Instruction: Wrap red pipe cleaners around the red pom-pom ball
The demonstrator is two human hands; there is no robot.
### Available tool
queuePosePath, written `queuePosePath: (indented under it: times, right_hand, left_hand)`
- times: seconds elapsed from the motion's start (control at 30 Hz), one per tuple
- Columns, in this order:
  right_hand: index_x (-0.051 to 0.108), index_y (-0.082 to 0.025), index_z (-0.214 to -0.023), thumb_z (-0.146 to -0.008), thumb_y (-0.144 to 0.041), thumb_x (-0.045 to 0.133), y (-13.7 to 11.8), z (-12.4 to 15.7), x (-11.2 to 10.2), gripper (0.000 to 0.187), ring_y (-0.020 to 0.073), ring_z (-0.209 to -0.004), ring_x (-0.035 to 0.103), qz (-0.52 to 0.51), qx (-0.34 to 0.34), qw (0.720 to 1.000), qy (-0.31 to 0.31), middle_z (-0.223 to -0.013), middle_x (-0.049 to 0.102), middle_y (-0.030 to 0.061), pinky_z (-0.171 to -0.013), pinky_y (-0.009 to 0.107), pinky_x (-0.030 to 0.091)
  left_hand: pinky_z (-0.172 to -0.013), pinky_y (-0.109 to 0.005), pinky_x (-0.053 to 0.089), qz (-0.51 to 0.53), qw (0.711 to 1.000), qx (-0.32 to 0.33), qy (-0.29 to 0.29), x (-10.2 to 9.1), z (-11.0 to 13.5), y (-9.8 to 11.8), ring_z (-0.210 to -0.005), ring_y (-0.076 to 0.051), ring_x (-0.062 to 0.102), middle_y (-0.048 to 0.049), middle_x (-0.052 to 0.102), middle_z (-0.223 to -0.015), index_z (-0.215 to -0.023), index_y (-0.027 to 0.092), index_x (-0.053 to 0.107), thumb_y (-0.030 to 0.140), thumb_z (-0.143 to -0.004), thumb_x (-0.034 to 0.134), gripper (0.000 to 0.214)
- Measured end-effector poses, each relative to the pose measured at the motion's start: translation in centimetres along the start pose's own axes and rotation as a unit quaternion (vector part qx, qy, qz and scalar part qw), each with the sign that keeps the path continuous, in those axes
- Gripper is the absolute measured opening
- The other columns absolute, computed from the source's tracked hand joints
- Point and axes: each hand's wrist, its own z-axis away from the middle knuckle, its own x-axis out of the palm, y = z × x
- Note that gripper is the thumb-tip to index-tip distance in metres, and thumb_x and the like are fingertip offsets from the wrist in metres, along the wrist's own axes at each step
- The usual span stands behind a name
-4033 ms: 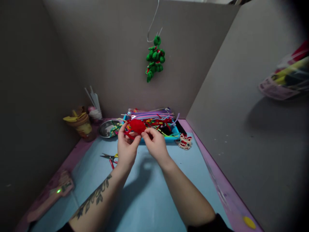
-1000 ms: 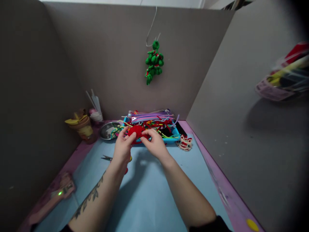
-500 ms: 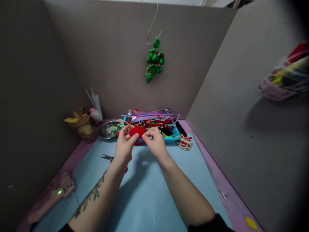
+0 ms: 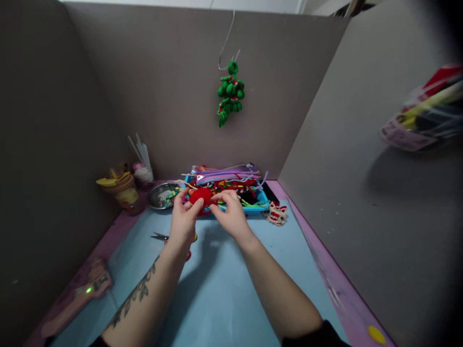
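Observation:
A rounded red fuzzy piece (image 4: 201, 195), which looks like coiled pipe cleaner, is held up in front of the blue tray. My left hand (image 4: 183, 212) grips it from the left, thumb in front and fingers behind. At its right edge, my right hand (image 4: 231, 212) is closed in a pinch; the exact bit between those fingertips is too small to make out. Red strands show just below the piece. Under my left wrist lie scissors (image 4: 160, 236) with red handles, partly hidden by the arm.
A blue tray (image 4: 258, 209) of colourful pipe cleaners stands at the back. Left of it are a metal bowl (image 4: 159, 196) and a brown pot (image 4: 126, 190). A pink glue gun (image 4: 83, 299) lies front left. A green ornament (image 4: 231, 91) hangs behind; a lion-face piece (image 4: 277, 213) lies right.
Both hands and the red piece have shifted slightly left. My right fingertips have moved a little along its right edge. A yellow bit beside my left wrist has come into view.

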Motion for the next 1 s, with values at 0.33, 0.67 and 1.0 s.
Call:
queuePosePath:
  times: [0.33, 0.67, 1.0]
  right_hand:
    - [0.070, -0.024, -0.084, -0.083, -0.023, 0.059, -1.2, 1.6, 0.5, 0.011, 0.0289, -0.117, 0.042, 0.196, -0.114, 0.968, 0.104, -0.122, 0.051, 0.0092, -0.102, 0.048, 0.036]
    - [0.068, -0.022, -0.080, -0.083, -0.022, 0.058, -1.1, 1.6, 0.9, 0.011, 0.0271, -0.116, 0.044, 0.182, -0.117, 0.968, 0.128, -0.121, 0.052, 0.0095, -0.102, 0.046, 0.038]
    - [0.070, -0.021, -0.084, -0.084, -0.020, 0.059, -1.0, 1.8, 1.3, 0.011, 0.0258, -0.113, 0.046, 0.174, -0.127, 0.966, 0.144, -0.118, 0.056, 0.0091, -0.101, 0.046, 0.040]
  left_hand:
    - [-0.067, -0.024, 0.048, 0.048, 0.999, -0.005, 0.017, 0.5, 0.5, -0.1, -0.073, -0.014, 0.067, -0.0021, 0.071, -0.085, -0.118, 0.021, 0.046, 0.028, -0.062, 0.080, 0.066]
    - [-0.063, -0.022, 0.048, 0.074, 0.996, -0.039, 0.007, 0.7, 0.9, -0.2, -0.069, -0.013, 0.067, -0.0034, 0.072, -0.086, -0.115, 0.019, 0.050, 0.024, -0.062, 0.080, 0.061]
    - [-0.057, -0.019, 0.047, 0.081, 0.995, -0.059, 0.005, 0.6, 0.7, -0.1, -0.063, -0.011, 0.066, -0.0015, 0.071, -0.081, -0.123, 0.019, 0.048, 0.023, -0.060, 0.081, 0.072]
